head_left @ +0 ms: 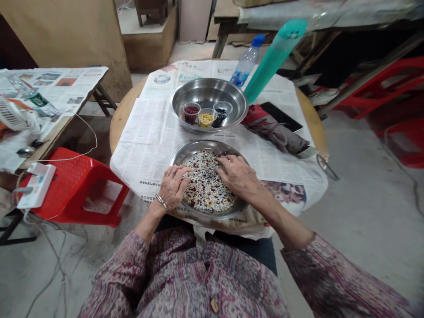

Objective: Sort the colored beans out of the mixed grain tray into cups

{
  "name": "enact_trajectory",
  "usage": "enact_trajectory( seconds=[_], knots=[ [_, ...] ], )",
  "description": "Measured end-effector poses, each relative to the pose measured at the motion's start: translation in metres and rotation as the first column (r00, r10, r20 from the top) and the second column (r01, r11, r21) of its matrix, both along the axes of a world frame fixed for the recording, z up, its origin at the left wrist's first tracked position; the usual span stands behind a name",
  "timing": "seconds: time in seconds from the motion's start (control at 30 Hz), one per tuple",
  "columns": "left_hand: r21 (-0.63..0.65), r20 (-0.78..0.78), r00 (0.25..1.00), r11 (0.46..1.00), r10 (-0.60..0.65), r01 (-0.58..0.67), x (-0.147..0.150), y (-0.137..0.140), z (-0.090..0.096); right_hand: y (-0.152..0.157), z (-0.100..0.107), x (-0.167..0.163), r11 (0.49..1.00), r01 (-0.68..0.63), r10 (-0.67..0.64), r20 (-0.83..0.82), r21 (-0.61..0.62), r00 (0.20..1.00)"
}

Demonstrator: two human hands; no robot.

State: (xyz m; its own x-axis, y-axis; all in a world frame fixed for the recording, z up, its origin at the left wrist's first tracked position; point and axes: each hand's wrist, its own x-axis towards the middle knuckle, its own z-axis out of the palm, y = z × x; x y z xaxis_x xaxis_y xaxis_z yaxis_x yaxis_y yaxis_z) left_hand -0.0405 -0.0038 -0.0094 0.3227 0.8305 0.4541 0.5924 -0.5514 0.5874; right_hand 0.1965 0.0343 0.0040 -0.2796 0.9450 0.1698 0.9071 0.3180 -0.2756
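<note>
Fingers of left hand and right hand curve half-open, hold unclear; light strokes should keep mixed beans inside the steel basin.

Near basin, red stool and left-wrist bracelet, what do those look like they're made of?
Near basin: likely stainless steel, smooth and grey, with bright reflections along its rim. Red stool: apparently moulded plastic, slightly glossy, coloured evenly, with a patterned seat. Bracelet: probably silver-toned metal, given its bright shine; silver or steel, I can't tell.
</note>
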Motion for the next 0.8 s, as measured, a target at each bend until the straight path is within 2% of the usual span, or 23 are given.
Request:
enact_trajectory(
  seconds=[0.07, 0.13, 0.2, 0.27, 0.37, 0.43, 0.53, 0.7, 0.8],
  knots=[
    [0.004, 0.013, 1.000, 1.000, -0.002, 0.002, 0.000, 0.000, 0.000, -0.007, -0.002, -0.008, 0.998, -0.038, 0.034, -0.073, -0.048, 0.997],
    [0.010, 0.048, 0.999, 1.000, -0.008, 0.007, -0.001, -0.001, -0.001, -0.015, -0.004, -0.021, 0.983, -0.169, 0.150, -0.203, -0.077, 0.967],
    [0.013, 0.098, 0.995, 1.000, -0.016, 0.015, -0.001, -0.001, -0.001, -0.022, -0.005, -0.036, 0.943, -0.323, 0.286, -0.302, -0.079, 0.909],
    [0.016, 0.139, 0.990, 1.000, -0.017, 0.015, -0.001, -0.001, -0.001, -0.026, -0.004, -0.052, 0.890, -0.453, 0.417, -0.305, -0.057, 0.856],
    [0.015, 0.159, 0.987, 1.000, -0.008, 0.006, 0.000, -0.001, -0.001, -0.022, -0.004, -0.069, 0.817, -0.577, 0.569, -0.188, 0.017, 0.800],
    [0.010, 0.155, 0.988, 1.000, -0.003, 0.002, 0.000, 0.000, -0.001, -0.013, -0.004, -0.073, 0.807, -0.586, 0.590, -0.112, 0.073, 0.799],
    [0.012, 0.143, 0.990, 1.000, -0.008, 0.007, 0.000, 0.000, -0.001, 0.005, -0.003, -0.064, 0.837, -0.538, 0.542, -0.018, 0.104, 0.840],
    [0.053, 0.080, 0.997, 0.999, -0.005, 0.001, 0.000, 0.000, -0.001, 0.011, 0.004, -0.021, 0.937, -0.348, 0.345, 0.079, 0.026, 0.935],
    [0.096, -0.021, 0.998, 0.994, -0.053, 0.055, 0.001, -0.001, 0.001, -0.008, 0.011, 0.004, 0.934, -0.350, 0.352, 0.024, -0.074, 0.936]
  ],
)
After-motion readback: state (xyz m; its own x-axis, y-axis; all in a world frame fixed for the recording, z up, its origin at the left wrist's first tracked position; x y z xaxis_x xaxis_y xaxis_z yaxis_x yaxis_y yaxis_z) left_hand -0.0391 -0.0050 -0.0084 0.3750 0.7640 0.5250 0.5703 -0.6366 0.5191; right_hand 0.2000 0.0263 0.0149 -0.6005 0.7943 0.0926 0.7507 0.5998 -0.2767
